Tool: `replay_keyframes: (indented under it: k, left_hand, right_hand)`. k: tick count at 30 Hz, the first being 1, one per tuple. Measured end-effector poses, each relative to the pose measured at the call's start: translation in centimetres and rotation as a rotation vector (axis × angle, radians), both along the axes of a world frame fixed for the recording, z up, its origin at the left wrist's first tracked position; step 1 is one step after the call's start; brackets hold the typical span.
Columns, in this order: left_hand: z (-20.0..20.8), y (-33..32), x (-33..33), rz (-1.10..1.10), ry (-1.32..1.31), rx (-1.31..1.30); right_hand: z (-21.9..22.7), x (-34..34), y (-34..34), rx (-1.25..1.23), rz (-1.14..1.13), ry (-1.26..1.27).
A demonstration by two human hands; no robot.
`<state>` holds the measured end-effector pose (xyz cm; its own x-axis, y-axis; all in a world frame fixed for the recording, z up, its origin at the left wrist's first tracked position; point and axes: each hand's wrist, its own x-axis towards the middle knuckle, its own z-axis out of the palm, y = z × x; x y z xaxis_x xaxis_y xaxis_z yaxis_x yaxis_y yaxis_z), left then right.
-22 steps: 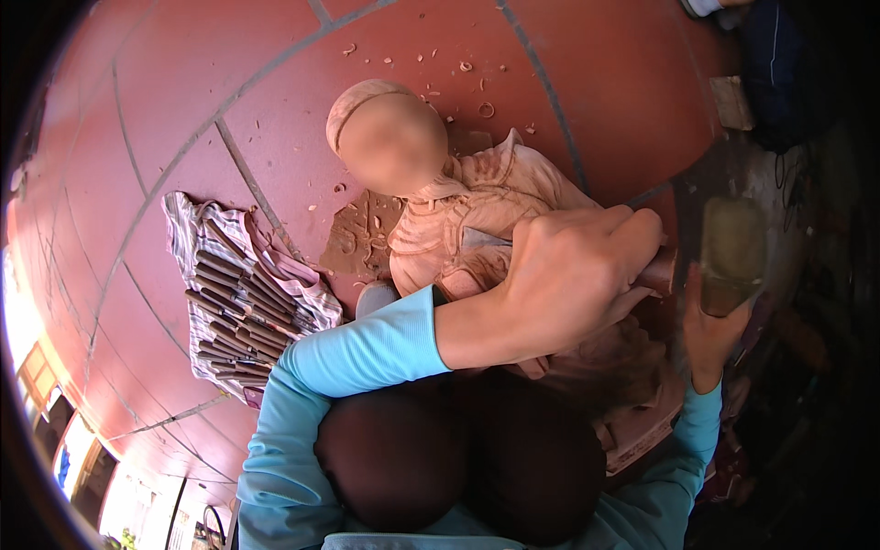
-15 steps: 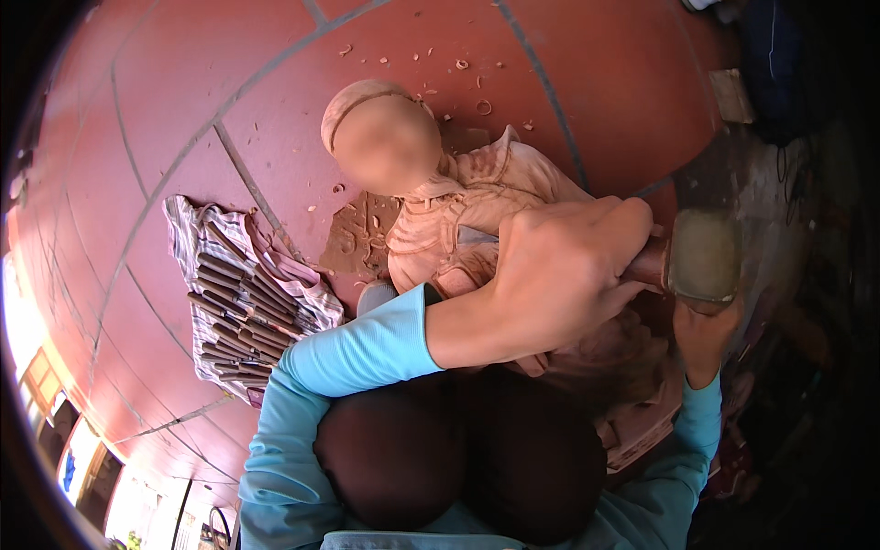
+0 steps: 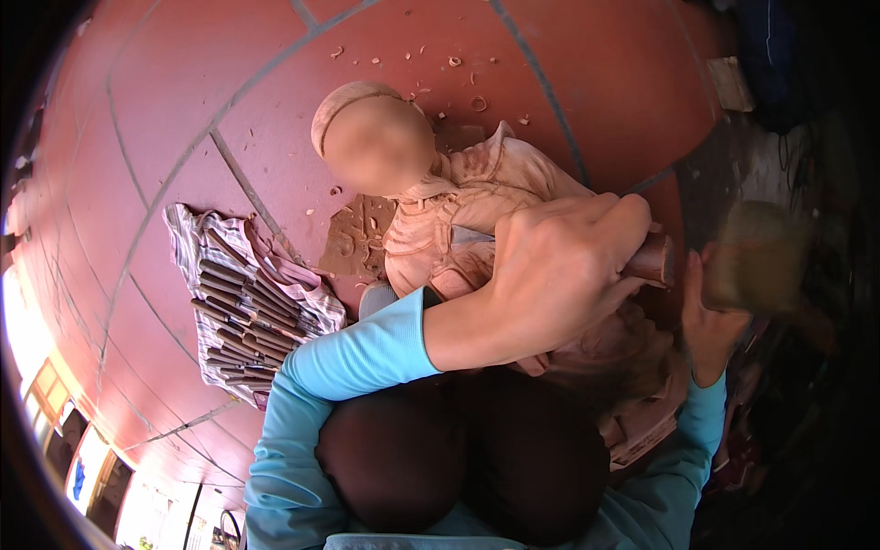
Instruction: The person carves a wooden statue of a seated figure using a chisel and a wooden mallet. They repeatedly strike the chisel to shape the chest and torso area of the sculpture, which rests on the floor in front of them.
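Note:
A carved wooden figure of a person in a jacket lies before me, its head toward the far left. My left hand is closed round a wood chisel. The round brown butt of its handle sticks out to the right, and part of its flat grey blade shows over the figure's chest; my fingers hide the cutting edge. To the right, my right hand grips a mallet, its handle mostly hidden. The mallet's blurred, blocky head stands apart from the chisel butt, with a gap between them.
Several chisels and gouges with dark handles lie on a striped cloth at the left. Curled wood shavings are scattered on the red tiled floor. A small wooden block lies at the far right.
The mallet has swung right, away from the chisel butt, which now shows fully. My left hand keeps its place on the chisel; the whole view has shifted slightly.

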<state>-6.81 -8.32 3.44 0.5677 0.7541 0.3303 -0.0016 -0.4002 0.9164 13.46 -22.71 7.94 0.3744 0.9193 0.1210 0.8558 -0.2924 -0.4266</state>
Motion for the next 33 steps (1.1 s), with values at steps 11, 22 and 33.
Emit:
replay_keyframes:
  k: [11,22,33]
  left_hand:
    - [1.2,-0.4,0.0,0.043,0.034,0.223]
    - [0.2,-0.7,0.0,0.009,0.035,0.050]
    - [1.4,-2.0,-0.4,0.031,0.141,0.426]
  right_hand:
    - [-1.4,-1.1,-0.3,0.034,-0.019,-0.145]
    - [0.4,-2.6,1.3,0.183,-0.146,0.147]
    - [-0.4,-0.5,0.4,-0.035,0.019,-0.259]
